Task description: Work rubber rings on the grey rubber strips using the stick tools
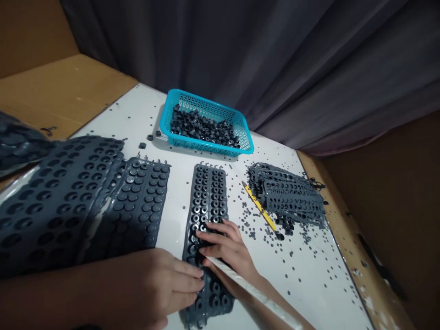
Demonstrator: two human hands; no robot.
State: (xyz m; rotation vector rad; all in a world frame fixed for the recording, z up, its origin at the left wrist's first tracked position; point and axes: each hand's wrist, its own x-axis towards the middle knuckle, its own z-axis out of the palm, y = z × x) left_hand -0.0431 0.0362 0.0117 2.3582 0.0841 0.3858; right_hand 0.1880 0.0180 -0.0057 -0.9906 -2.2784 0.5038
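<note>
A long dark grey rubber sheet [209,192] with rows of round, holed knobs lies on the white tabletop before me. My left hand [175,284] is on its near left edge, fingers stretched side by side, thumb apart. Farther up, my right hand [228,250] rests on the knobs with its fingers spread; the thumb is partly hidden. A white stick-like strip [254,293] runs from beside the right thumb and index finger back across the wrist. I cannot tell whether it is gripped.
Behind the sheet stands a blue basket [208,145] holding many small black rubber pieces. Larger knobbed sheets [140,197] lie to the left. At right are a stack of perforated sheets [292,195], a yellow pen-like tool [259,206] and scattered black bits. A dark curtain [223,50] hangs behind.
</note>
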